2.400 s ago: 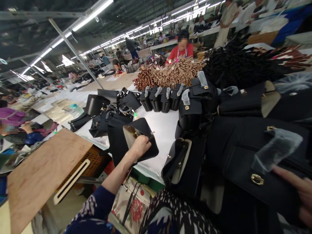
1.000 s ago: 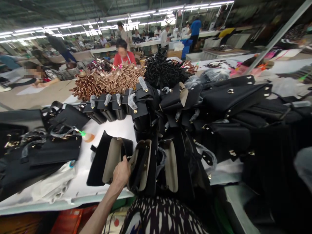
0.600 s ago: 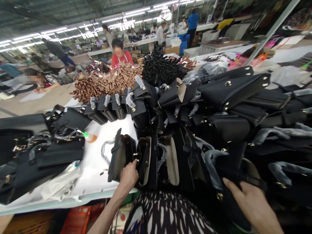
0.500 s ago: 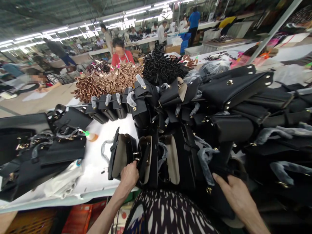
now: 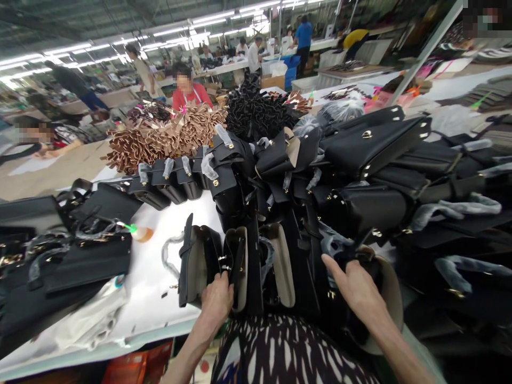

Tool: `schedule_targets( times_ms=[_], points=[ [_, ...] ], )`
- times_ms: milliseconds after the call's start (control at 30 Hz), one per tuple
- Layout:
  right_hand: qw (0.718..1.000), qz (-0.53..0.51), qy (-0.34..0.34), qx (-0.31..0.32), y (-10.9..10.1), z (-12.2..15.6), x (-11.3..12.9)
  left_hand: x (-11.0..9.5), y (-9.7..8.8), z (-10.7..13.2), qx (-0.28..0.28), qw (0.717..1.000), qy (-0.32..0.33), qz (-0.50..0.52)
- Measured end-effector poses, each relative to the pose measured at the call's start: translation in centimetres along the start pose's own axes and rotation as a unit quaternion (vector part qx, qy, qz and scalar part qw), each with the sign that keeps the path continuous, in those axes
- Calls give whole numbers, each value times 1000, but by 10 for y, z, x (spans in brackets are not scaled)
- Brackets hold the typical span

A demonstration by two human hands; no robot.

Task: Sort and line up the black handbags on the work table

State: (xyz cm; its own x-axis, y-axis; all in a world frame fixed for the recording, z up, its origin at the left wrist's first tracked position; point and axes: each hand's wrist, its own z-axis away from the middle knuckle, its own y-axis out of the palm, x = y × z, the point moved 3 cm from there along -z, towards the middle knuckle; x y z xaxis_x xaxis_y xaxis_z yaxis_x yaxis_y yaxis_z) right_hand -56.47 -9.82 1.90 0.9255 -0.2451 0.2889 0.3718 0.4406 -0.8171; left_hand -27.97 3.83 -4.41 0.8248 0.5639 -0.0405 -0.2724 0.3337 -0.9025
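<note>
A black handbag (image 5: 197, 266) with beige lining stands open in front of me, its plastic-wrapped handle hanging on the left. My left hand (image 5: 217, 297) has its fingers curled over the near end of this bag, beside a gold clasp. On the right, my right hand (image 5: 360, 288) grips the upper edge of another black handbag (image 5: 394, 293), whose beige inside shows. The right thumb points up and left, near a plastic-wrapped handle (image 5: 334, 242); the other fingertips are partly hidden. Between my hands, more black bags (image 5: 284, 266) stand upright in a row.
Black handbags (image 5: 376, 133) are piled at the back and right. Brown strips (image 5: 168, 133) and black strips (image 5: 260, 109) lie heaped behind them. A green-tipped bottle (image 5: 141, 232) and a white cloth (image 5: 90, 320) are on the white table (image 5: 150, 266). Several people work beyond.
My right hand has moved left and slightly up, and the handbag beneath it has shifted, showing more of its beige lining. My left hand stays at the open bag. The view has turned slightly right.
</note>
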Motion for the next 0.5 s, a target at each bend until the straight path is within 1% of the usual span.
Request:
schedule_targets(
  times_ms=[67, 167, 233, 300, 400, 467, 500],
  points=[
    [1000, -19, 15, -3, -7, -2, 14, -3, -1, -2, 5, 1000, 1, -4],
    [999, -34, 10, -37, -11, -2, 33, -8, -4, -5, 26, 1000, 0, -12],
    [997, -33, 12, -65, -12, 1, 41, -11, -7, -7, 35, 999, 5, -23],
    [997, -16, 23, -78, -11, 5, 45, -12, -10, -8, 40, 998, 13, -36],
    [996, 32, 48, -62, -9, 11, 47, -8, -15, -11, 54, 996, 24, -60],
    [996, 44, 69, -43, -6, 13, 47, -3, -20, -15, 67, 995, 31, -72],
    [995, 44, 73, -45, -4, 14, 48, -1, -23, -17, 71, 994, 36, -74]
  ],
)
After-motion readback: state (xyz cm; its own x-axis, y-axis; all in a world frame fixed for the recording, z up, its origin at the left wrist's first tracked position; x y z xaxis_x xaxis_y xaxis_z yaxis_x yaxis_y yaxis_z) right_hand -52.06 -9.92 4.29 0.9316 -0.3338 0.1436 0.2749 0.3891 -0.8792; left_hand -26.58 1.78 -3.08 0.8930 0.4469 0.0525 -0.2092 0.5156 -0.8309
